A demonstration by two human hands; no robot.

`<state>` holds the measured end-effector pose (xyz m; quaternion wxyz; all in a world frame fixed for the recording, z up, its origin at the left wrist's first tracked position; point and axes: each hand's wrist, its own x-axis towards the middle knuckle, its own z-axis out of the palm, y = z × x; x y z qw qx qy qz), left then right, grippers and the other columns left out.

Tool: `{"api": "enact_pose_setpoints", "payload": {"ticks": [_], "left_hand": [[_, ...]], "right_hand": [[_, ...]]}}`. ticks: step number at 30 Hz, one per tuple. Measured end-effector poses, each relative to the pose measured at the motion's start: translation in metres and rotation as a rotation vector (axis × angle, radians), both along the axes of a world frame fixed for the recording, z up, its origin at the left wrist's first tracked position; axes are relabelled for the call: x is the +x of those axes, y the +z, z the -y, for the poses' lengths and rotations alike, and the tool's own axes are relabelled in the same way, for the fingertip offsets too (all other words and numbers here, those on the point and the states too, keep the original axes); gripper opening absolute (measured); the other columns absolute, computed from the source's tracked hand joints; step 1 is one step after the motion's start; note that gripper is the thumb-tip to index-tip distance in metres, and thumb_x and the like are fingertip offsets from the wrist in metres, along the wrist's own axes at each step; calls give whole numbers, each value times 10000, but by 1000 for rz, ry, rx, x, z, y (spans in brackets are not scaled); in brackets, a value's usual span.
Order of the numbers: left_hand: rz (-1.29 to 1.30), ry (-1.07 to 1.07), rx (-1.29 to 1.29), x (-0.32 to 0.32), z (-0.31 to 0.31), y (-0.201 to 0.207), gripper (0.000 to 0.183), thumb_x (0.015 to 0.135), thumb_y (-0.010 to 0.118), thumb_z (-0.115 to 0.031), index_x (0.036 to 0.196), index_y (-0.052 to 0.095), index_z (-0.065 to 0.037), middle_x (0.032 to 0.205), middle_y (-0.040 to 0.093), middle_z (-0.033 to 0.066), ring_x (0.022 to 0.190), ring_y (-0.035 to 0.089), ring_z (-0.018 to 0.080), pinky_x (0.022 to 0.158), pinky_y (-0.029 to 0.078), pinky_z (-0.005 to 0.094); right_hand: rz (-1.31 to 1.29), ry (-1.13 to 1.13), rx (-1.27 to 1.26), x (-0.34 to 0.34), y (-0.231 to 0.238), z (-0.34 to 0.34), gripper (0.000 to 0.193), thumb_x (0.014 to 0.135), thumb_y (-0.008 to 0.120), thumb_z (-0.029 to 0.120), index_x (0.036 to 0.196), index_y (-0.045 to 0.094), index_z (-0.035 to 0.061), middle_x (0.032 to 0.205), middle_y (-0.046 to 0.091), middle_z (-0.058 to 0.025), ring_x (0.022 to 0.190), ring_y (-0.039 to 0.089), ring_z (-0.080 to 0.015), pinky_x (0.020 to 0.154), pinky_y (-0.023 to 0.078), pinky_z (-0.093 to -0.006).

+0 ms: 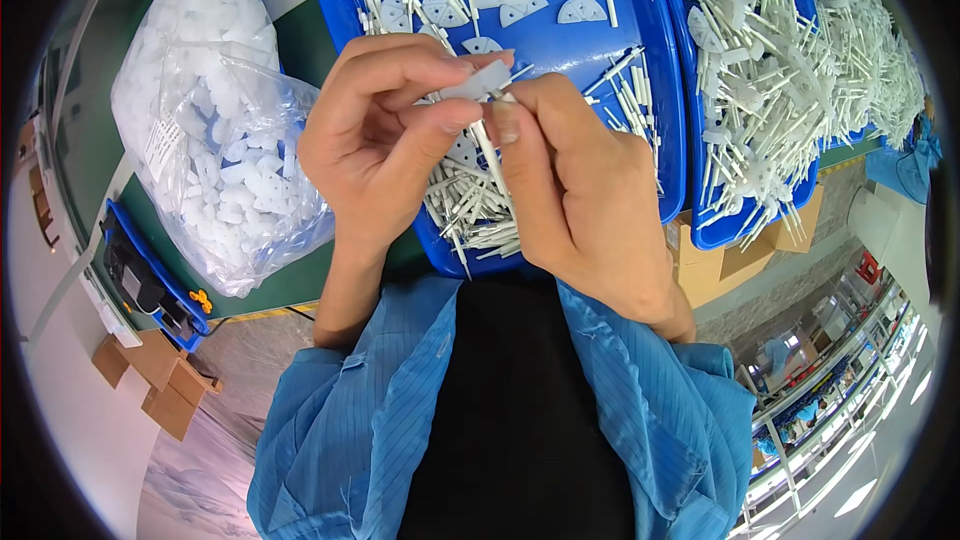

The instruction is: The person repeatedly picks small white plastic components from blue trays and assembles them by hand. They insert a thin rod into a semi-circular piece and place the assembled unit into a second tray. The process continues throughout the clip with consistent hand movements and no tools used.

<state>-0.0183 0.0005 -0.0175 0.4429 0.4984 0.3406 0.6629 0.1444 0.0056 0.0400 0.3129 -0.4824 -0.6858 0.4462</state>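
Both of my hands meet over a blue tray. Between the thumb and fingers of my left hand is a flat white plastic piece. My right hand is closed in a pinch on a thin white rod, which slants down toward me and meets the plastic piece at the fingertips. The exact joint is hidden by the fingers. Half-round white plates with small holes lie in the tray beyond my hands. Loose white rods lie to the right, and more are heaped below my hands.
A clear plastic bag full of white pieces lies on the green table at left. A blue tray at right is heaped with rods joined to plates, with more piles beyond. A small blue bin holds black items, beside cardboard.
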Motion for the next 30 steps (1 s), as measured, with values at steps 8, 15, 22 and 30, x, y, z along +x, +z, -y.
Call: {"api": "enact_pose_setpoints", "payload": {"ticks": [8,15,22,30], "left_hand": [[-89,-32,-27,-10,2,10,353,738,745,168,1054,603,104,1069,613,174,928,702,235,837,608,312],[-167,-26,-28,-8,4,30,228,794,712,111,1005,628,105,1055,633,190,885,710,226,718,593,276],[-499,48,176,-10,2,32,324,728,823,-11,988,654,85,941,680,193,802,718,232,681,584,267],[-484,-73,141,-10,-4,44,416,662,880,-116,1009,699,27,974,667,170,838,699,259,726,584,324]], "right_hand": [[31,81,39,6,-4,-2,88,968,593,71,1038,586,17,744,638,-122,599,663,-242,519,481,-312],[-445,113,-178,5,-13,-4,151,961,622,134,1059,593,23,701,624,-101,495,613,-260,430,452,-330],[139,61,467,4,-16,9,190,900,673,130,1013,604,-7,761,619,-110,506,582,-220,465,443,-305],[-104,94,590,18,-42,-2,277,763,754,135,984,627,27,821,581,-73,667,549,-252,564,434,-363]]}}
